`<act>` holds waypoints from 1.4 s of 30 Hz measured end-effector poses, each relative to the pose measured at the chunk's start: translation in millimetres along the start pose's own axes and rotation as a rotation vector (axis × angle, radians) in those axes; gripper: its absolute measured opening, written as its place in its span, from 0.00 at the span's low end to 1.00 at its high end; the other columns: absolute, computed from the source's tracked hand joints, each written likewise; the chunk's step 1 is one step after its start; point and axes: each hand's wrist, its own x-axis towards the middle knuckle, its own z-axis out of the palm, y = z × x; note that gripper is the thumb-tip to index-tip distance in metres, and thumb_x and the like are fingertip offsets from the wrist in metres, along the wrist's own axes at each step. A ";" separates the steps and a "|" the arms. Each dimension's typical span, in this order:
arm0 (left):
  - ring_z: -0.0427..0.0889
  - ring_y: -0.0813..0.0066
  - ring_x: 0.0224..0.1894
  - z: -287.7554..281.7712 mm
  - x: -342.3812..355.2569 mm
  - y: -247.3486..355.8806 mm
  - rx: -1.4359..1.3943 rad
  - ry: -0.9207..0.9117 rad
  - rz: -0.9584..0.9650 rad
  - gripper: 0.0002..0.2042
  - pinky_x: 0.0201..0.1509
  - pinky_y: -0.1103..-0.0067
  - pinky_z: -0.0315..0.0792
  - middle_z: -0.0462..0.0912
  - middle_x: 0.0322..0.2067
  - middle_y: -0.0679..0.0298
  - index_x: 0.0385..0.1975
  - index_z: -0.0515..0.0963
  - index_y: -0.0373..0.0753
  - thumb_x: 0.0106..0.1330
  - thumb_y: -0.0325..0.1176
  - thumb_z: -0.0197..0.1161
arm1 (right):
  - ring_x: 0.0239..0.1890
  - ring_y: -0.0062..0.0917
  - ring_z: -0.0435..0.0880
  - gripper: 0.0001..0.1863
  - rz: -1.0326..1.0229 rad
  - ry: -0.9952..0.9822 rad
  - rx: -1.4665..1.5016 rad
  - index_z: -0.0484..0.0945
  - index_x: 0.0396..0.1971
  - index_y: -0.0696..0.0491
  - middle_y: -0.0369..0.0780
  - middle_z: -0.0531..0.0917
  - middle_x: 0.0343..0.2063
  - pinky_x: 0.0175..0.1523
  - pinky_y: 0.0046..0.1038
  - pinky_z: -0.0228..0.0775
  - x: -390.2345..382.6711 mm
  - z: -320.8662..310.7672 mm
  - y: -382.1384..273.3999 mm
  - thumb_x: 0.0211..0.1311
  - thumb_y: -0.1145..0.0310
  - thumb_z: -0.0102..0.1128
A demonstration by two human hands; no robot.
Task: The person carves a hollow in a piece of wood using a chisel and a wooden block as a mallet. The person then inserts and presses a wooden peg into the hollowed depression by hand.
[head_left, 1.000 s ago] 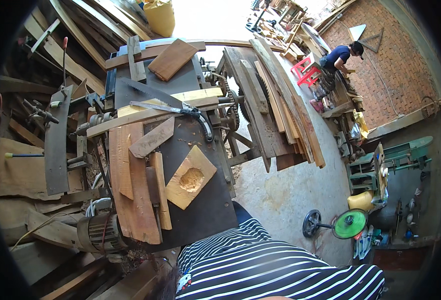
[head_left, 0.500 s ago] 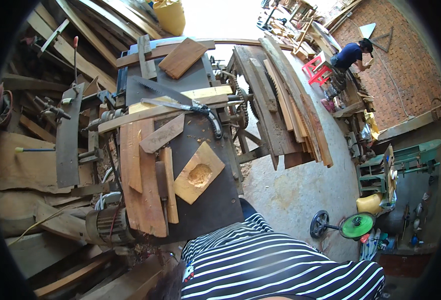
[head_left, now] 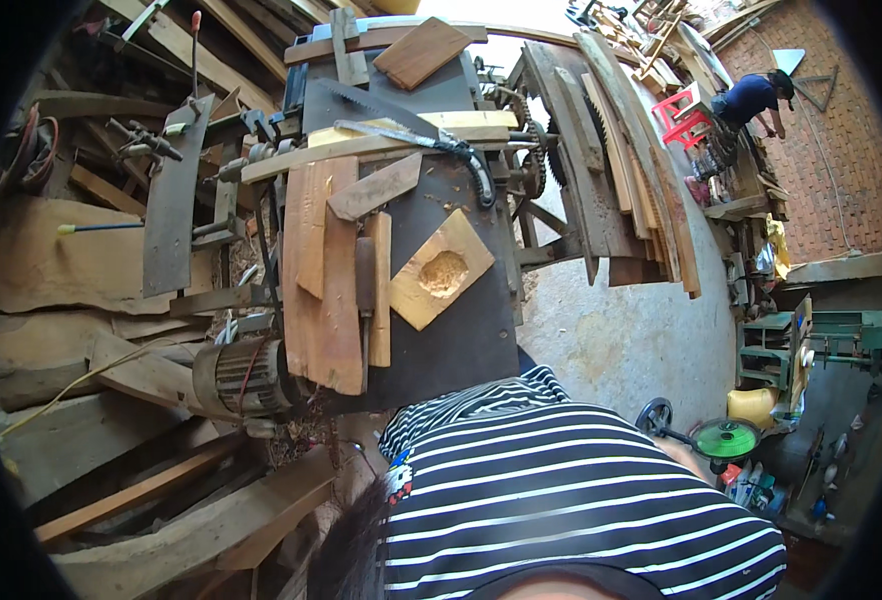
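My left hand is out of the picture. At the right edge of my striped shirt a blurred bit of skin from my right arm or hand (head_left: 683, 457) shows, its fingers hidden. In front of me a wooden block (head_left: 416, 300) with a rough round hollow cut in its top lies on the dark bench top (head_left: 461, 362), touched by no hand. Left of the block lie a narrow wood strip (head_left: 382, 300), a long-handled chisel-like tool (head_left: 365, 275) and wide boards (head_left: 333, 340). Farther off rests a curved saw with a black-and-grey handle (head_left: 479, 172).
An electric motor (head_left: 239, 378) stands left of the bench. Toothed gears (head_left: 535, 150) and stacked planks (head_left: 601, 170) are to the right. A green fan (head_left: 726, 438) stands on the concrete floor (head_left: 611, 340). At the far right another person (head_left: 756, 105) bends forward near red stools (head_left: 679, 115).
My view has shifted, so the bench and its things appear higher and farther right. A bit of my right arm or hand has come into view beside my shirt. The block and tools lie unmoved.
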 end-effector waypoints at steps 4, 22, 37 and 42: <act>0.82 0.50 0.44 24.5 -25.0 -29.1 -0.008 -0.032 -0.067 0.14 0.48 0.65 0.76 0.82 0.40 0.44 0.38 0.81 0.31 0.58 0.32 0.55 | 0.41 0.34 0.86 0.25 -0.287 -0.006 -0.215 0.65 0.59 0.58 0.50 0.84 0.39 0.47 0.36 0.80 1.9 83.3 -113.6 0.63 0.69 0.56; 0.70 0.50 0.53 -135.2 21.2 144.2 0.074 1.266 -0.005 0.19 0.57 0.61 0.66 0.73 0.47 0.50 0.51 0.70 0.35 0.67 0.41 0.57 | 0.45 0.33 0.82 0.16 -0.718 0.089 -1.095 0.74 0.50 0.56 0.47 0.83 0.41 0.51 0.31 0.73 180.4 153.0 -152.7 0.64 0.70 0.51; 0.75 0.52 0.48 -155.0 53.5 153.3 0.144 1.289 -0.209 0.17 0.53 0.64 0.68 0.75 0.44 0.50 0.53 0.71 0.36 0.64 0.26 0.58 | 0.40 0.21 0.79 0.14 -0.967 0.297 -0.956 0.74 0.50 0.58 0.40 0.82 0.38 0.47 0.24 0.72 168.5 120.5 -226.0 0.67 0.71 0.53; 0.77 0.60 0.44 -135.5 13.0 207.5 0.021 1.201 0.038 0.16 0.48 0.69 0.72 0.76 0.42 0.53 0.52 0.71 0.35 0.63 0.23 0.57 | 0.50 0.27 0.79 0.25 -0.922 -0.143 -0.452 0.68 0.58 0.55 0.42 0.80 0.47 0.53 0.29 0.73 152.2 177.7 -226.7 0.64 0.63 0.61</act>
